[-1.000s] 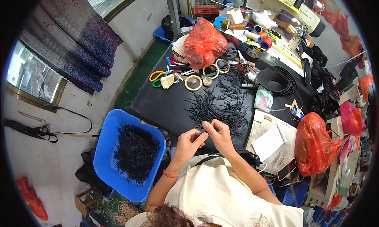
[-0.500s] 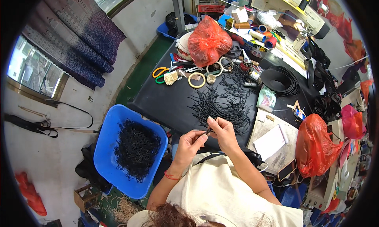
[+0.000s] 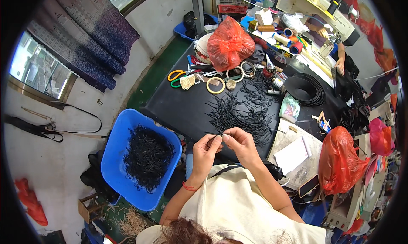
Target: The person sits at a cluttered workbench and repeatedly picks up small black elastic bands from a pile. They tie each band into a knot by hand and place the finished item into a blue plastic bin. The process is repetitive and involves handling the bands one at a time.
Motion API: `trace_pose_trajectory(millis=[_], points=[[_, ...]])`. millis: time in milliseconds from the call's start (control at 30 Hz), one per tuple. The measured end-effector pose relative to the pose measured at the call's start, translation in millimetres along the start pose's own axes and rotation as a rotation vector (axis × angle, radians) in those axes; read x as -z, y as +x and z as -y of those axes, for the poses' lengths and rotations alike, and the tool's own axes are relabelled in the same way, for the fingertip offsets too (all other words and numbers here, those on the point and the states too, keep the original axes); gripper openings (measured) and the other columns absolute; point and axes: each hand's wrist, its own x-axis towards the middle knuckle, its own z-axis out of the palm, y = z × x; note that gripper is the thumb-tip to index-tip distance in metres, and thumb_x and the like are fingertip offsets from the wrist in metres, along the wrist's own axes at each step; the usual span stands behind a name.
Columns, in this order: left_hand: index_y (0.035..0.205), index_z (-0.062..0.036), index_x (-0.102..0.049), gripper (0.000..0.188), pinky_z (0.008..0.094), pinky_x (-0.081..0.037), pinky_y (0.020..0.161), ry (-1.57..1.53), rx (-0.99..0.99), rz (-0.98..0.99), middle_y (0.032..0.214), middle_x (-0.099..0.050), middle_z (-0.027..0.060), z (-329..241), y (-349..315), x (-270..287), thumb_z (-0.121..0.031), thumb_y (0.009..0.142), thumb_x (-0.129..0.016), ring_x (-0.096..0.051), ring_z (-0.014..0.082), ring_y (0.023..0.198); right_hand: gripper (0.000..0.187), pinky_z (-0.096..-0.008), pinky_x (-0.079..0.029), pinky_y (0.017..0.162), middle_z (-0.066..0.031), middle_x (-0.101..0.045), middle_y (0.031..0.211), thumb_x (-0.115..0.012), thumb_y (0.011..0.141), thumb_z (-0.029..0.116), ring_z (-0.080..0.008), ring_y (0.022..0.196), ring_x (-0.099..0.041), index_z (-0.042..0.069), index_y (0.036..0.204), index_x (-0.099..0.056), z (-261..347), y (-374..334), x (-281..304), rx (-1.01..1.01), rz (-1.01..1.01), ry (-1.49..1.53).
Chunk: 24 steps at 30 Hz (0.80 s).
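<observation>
My left hand (image 3: pixel 206 154) and my right hand (image 3: pixel 243 147) meet at the near edge of the black table (image 3: pixel 178 112). Thumbs and fingers of both are pinched on a thin black cord (image 3: pixel 221 135), mostly covered by the fingertips. Just beyond them lies a loose pile of black cords (image 3: pixel 240 116), many of them looped. To the left of my left hand stands a blue tub (image 3: pixel 111 167) with a tangled heap of black cord loops (image 3: pixel 148 157) inside.
Orange-handled scissors (image 3: pixel 175 76), tape rolls (image 3: pixel 215 85) and a red plastic bag (image 3: pixel 230 42) sit at the table's far side. At right are a coil of black strap (image 3: pixel 304 89), a notepad (image 3: pixel 293 154) and a phone (image 3: pixel 308 186). Another person's hand (image 3: pixel 340 66) is near the sewing machine (image 3: pixel 325 14).
My fingertips have drawn closer together over the cord, with the right fingers lowered a little. The other person's hand has come into sight beside the sewing machine. The whole view has shifted slightly.
</observation>
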Motion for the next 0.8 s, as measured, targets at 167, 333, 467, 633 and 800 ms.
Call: trace_pose_trajectory(millis=[167, 333, 467, 633, 800], points=[[0.085, -0.0016, -0.062, 0.017, 0.0172, -0.042, 0.058, -0.082, 0.054, -0.008, 0.069, -0.058, -0.0014, 2, 2, -3, -0.019, 0.088, -0.060, -0.050, 0.0028, 0.062, 0.017, -0.0174, -0.034, 0.055, 0.0045, -0.054, 0.075, -0.057, 0.087, 0.011, -0.0015, 0.064, -0.041, -0.002, 0.098, -0.059, 2, -3, 8, -0.038, 0.055, -0.013], [0.090, -0.0039, -0.061, 0.012, 0.0180, -0.042, 0.060, -0.196, 0.087, 0.007, 0.072, -0.058, -0.0011, 17, 7, 2, -0.016, 0.088, -0.059, -0.052, 0.0038, 0.065, 0.019, -0.0184, -0.035, 0.057, 0.0030, -0.054, 0.079, -0.056, 0.088, 0.010, -0.0027, 0.065, -0.041, -0.003, 0.102, -0.058, 1, -5, 11, -0.094, 0.081, 0.159], [0.097, -0.0042, -0.059, 0.012, 0.0214, -0.045, 0.064, -0.539, 0.179, -0.152, 0.079, -0.060, 0.0020, -22, 8, -26, -0.012, 0.090, -0.054, -0.056, 0.0081, 0.070, 0.018, -0.0189, -0.036, 0.058, 0.0025, -0.054, 0.079, -0.055, 0.088, 0.011, -0.0034, 0.066, -0.043, -0.001, 0.102, -0.057, -3, -5, 3, -0.043, 0.028, 0.249], [0.102, -0.0019, -0.057, 0.017, 0.0247, -0.048, 0.071, -0.618, 0.236, 0.110, 0.085, -0.062, 0.0062, -20, 20, -3, -0.011, 0.091, -0.049, -0.060, 0.0126, 0.075, 0.018, -0.0182, -0.039, 0.062, 0.0023, -0.054, 0.078, -0.054, 0.090, 0.015, -0.0040, 0.067, -0.047, 0.001, 0.101, -0.057, 22, -13, -10, 0.043, -0.120, -0.019], [0.100, 0.0011, -0.061, 0.020, 0.0252, -0.050, 0.076, -0.264, 0.292, 0.404, 0.081, -0.063, 0.0065, -24, 28, 17, -0.013, 0.090, -0.050, -0.061, 0.0116, 0.078, 0.025, -0.0207, -0.043, 0.073, -0.0024, -0.059, 0.090, -0.052, 0.091, 0.020, -0.0058, 0.081, -0.053, 0.000, 0.105, -0.058, 39, 2, 6, 0.105, -0.045, -0.133]])
